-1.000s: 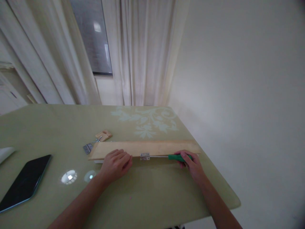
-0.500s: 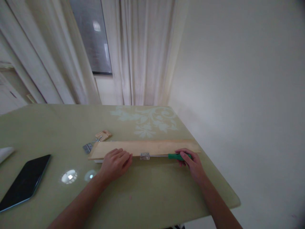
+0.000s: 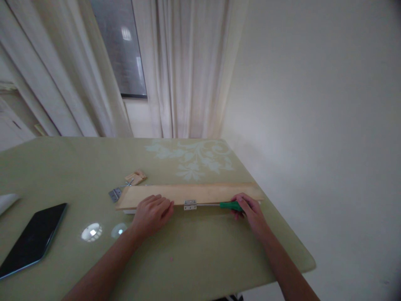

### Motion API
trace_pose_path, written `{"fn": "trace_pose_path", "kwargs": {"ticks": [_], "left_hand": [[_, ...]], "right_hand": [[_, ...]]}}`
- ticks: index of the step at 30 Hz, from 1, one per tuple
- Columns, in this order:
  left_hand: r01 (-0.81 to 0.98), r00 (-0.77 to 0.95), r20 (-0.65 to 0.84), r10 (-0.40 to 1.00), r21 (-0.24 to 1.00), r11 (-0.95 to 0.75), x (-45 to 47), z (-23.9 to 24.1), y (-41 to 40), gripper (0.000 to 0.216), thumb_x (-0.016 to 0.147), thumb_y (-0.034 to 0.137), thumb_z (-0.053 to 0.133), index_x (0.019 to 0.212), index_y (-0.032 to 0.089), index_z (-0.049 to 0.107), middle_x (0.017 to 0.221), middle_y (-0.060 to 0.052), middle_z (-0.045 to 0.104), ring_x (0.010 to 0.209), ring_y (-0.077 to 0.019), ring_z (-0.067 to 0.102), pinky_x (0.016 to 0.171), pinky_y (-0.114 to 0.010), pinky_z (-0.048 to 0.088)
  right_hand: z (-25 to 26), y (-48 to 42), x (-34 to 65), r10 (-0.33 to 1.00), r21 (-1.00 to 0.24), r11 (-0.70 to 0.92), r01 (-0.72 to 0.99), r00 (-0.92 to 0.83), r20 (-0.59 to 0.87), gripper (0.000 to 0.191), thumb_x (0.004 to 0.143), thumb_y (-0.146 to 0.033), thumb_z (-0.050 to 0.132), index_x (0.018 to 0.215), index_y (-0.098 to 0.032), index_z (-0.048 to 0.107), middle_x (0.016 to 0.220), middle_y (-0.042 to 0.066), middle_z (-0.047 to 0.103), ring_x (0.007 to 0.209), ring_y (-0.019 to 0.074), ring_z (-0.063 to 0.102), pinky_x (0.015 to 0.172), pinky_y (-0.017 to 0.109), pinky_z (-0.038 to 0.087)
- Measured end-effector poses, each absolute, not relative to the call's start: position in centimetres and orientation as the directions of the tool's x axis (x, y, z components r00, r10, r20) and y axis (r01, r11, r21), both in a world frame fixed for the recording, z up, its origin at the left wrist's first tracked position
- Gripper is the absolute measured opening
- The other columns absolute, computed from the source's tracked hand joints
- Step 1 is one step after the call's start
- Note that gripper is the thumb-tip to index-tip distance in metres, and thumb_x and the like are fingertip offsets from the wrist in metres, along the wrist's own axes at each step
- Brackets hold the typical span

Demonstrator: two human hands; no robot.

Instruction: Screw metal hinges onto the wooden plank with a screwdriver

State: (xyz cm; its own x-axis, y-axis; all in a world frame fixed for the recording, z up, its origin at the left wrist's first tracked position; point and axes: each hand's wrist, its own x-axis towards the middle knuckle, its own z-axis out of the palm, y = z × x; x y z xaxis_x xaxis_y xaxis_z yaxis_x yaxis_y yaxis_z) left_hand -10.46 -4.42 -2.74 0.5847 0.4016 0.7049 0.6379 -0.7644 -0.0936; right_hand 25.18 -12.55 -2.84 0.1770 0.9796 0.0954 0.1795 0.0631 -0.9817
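A long pale wooden board [image 3: 184, 191] lies across the table, slightly raised, with something white showing beneath its left end. A small metal hinge [image 3: 190, 205] sits at the middle of its near edge, one leaf on top and the other hanging in front. My left hand [image 3: 153, 214] is closed over the near edge left of the hinge, its fingers curled on the wood. On the right, my right hand [image 3: 249, 211] grips the green handle of a screwdriver [image 3: 230, 205]. Its shaft runs level along the board's edge, the tip reaching the hinge's right side.
Behind the board's left end lie a second hinge [image 3: 115, 194], some screws [image 3: 130, 182] and a small wooden piece [image 3: 135, 177]. A black tablet [image 3: 34, 236] rests at the left, near a white object [image 3: 8, 202]. A wall [image 3: 328, 146] runs along the table's right side.
My right hand has shifted slightly left and closed further around the screwdriver's handle, covering its rear end. My left hand, the board and the hinge stay in place.
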Motion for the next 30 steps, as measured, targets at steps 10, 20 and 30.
{"fn": "trace_pose_path", "kwargs": {"ticks": [10,20,30], "left_hand": [[0.633,0.588,0.702,0.401,-0.091,-0.769,-10.49,-2.89,-4.29,0.039,0.103,0.022,0.051,0.064,0.022,0.052,0.056,0.002,0.057,0.054,-0.0153,0.052,0.060,-0.032,0.039],[0.624,0.581,0.704,0.408,-0.064,-0.779,-10.41,-2.64,-4.34,0.040,0.103,0.021,0.050,0.063,0.022,0.052,0.056,0.002,0.057,0.053,-0.0150,0.050,0.059,-0.032,0.037],[0.620,0.586,0.698,0.412,-0.059,-0.782,-10.43,-2.64,-4.36,0.040,0.102,0.021,0.051,0.062,0.021,0.051,0.055,0.002,0.055,0.053,-0.0150,0.049,0.059,-0.032,0.036]], "right_hand": [[-2.71,-12.39,25.36,0.957,-0.972,0.094,0.216,0.250,0.148,0.048,0.089,-0.068,0.064,0.090,-0.020,0.074,0.058,0.001,0.064,0.048,0.0163,0.057,0.048,0.028,0.038],[-2.58,-12.59,25.60,0.927,-0.963,0.115,0.245,0.322,0.193,0.048,0.088,-0.066,0.066,0.085,-0.019,0.077,0.053,0.001,0.061,0.047,0.0158,0.052,0.047,0.029,0.040],[-2.39,-12.83,25.67,0.933,-0.947,0.128,0.295,0.287,0.215,0.050,0.087,-0.066,0.068,0.090,-0.019,0.082,0.052,0.003,0.066,0.048,0.0171,0.056,0.048,0.030,0.044]]}}
